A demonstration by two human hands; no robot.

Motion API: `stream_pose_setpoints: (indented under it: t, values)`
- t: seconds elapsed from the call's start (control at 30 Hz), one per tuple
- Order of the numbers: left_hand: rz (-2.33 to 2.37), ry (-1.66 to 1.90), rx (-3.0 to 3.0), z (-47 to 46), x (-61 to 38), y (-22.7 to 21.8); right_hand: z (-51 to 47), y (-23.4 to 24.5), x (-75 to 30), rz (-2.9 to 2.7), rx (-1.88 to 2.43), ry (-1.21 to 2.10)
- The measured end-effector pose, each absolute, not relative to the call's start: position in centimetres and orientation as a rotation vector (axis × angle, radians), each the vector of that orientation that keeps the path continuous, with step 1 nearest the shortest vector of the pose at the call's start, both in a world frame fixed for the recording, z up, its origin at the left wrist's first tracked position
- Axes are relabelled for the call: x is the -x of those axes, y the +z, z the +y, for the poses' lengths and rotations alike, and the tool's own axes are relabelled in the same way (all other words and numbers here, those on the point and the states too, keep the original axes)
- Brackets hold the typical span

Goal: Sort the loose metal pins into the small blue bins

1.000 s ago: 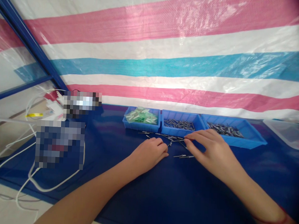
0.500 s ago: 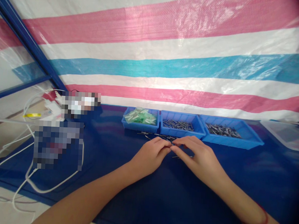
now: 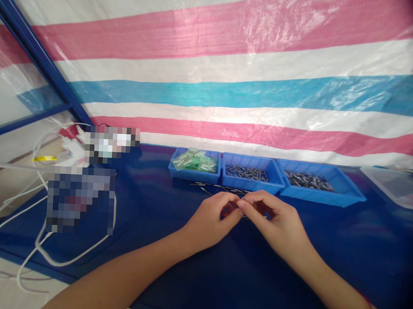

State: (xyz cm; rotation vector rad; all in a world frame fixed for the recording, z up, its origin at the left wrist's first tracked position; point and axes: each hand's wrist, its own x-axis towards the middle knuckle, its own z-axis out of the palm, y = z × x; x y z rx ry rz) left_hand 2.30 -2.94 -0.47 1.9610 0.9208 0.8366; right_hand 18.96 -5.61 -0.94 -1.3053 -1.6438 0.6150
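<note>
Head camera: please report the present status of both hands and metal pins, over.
Left hand and right hand: fingertips together, anything held hidden. Loose metal pins: on table, partly behind hands. Nothing seen blocking hands; blue bins beyond.

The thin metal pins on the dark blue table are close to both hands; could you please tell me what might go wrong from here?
The bare left hand and bare right hand are together right beside the thin, loose metal pins, so a nudge could scatter them. The middle blue plastic bin and right blue plastic bin both hold small metal pieces and stand side by side, so pieces might get mixed.
</note>
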Motion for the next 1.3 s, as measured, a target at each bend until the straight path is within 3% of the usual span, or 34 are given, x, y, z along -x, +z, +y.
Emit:
stream_pose_setpoints:
  t: [0.33, 0.73, 0.97, 1.1, 1.3]
  values:
    - [0.879, 0.828, -1.953, -2.6, -2.3, -0.8, -5.8, -0.5, -18.8, -1.689, 1.273, 0.509]
    - [0.933, 1.041, -1.904, -2.0, -1.8, 0.1, -5.4, -0.6, -19.4, -1.541, 1.259, 0.781]
    - [0.927, 1.045, -1.917, -1.8, -1.6, 0.2, -5.2, -0.5, -18.9, -1.668, 1.249, 0.755]
    - [0.955, 0.889, -2.036, -1.8, -1.5, -0.4, -4.2, 0.3, -21.3, -1.519, 1.387, 0.54]
    - [0.784, 0.59, -2.56, -2.2, -1.4, -0.5, -2.8, 0.8, -29.2, -1.461, 1.764, -0.139]
